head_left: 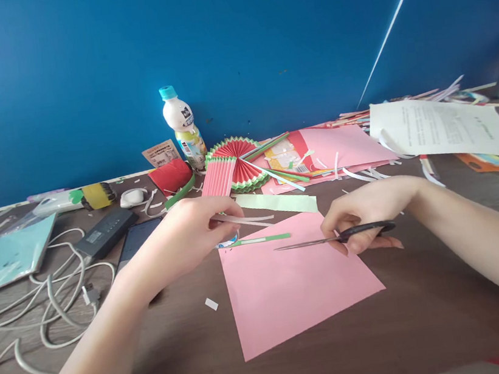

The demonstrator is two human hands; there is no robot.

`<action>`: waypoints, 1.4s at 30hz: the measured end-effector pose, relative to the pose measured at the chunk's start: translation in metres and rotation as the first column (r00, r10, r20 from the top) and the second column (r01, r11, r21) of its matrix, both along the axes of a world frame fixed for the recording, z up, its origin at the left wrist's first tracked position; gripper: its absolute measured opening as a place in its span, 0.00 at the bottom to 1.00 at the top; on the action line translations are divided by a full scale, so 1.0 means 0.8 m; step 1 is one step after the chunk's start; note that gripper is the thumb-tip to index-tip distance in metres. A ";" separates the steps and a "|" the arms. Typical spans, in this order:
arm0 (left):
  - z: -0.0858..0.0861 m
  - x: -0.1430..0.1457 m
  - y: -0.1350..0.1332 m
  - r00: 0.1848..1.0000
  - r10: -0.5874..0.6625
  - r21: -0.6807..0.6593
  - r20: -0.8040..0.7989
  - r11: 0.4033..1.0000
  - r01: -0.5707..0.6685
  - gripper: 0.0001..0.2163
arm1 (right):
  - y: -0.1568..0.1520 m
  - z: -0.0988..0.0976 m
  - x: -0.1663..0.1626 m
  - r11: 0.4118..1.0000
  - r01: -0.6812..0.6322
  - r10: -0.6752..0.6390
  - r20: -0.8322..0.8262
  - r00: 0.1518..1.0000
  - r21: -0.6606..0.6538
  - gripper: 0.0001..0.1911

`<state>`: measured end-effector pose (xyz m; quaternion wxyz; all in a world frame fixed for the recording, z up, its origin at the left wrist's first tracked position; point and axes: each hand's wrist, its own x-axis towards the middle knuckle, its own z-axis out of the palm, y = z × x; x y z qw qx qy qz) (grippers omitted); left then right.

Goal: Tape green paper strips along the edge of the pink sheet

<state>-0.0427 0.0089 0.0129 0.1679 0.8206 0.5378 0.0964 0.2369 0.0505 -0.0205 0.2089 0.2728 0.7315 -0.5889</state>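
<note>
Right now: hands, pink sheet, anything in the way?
Left hand pinching thin white strips. Right hand holding scissors over pink sheet. Sheet on table; green-and-white strip lying near its far edge.

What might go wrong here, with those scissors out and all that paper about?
Two risks, perhaps. The black-handled metal scissors in the right hand point towards the left hand, so a slip might nick its fingers. They are also over the flat pink paper sheet, which a careless snip might mark. The thin white paper strips in the left hand look flimsy and might bend.
</note>
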 end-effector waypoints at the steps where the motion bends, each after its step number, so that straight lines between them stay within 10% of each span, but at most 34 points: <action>1: 0.001 -0.001 0.001 1.000 -0.008 -0.016 0.005 1.000 0.008 0.06 | 0.000 0.001 0.001 1.000 -0.001 0.001 0.015 1.000 -0.006 0.18; 14: 0.000 -0.003 0.009 0.973 -0.230 -0.166 0.024 0.959 0.231 0.08 | 0.005 0.012 0.016 0.997 0.045 -0.042 0.043 0.998 -0.069 0.23; 21: 0.003 -0.003 0.011 0.972 -0.233 -0.252 0.019 0.940 0.230 0.08 | 0.011 0.015 0.024 0.971 0.154 -0.157 0.003 0.988 0.183 0.19; 25: 0.002 -0.006 0.012 0.973 -0.230 -0.298 0.001 0.929 0.220 0.08 | 0.015 0.012 0.021 0.871 0.327 -0.300 -0.129 0.945 0.367 0.17; 35: -0.005 -0.009 0.014 0.964 -0.263 -0.366 -0.040 0.901 0.231 0.08 | 0.037 -0.016 0.029 0.335 0.545 -0.586 -0.283 0.759 0.769 0.20; 42: -0.009 -0.013 0.017 0.960 -0.275 -0.394 -0.055 0.889 0.232 0.08 | 0.037 -0.019 0.031 0.391 0.539 -0.567 -0.266 0.780 0.746 0.20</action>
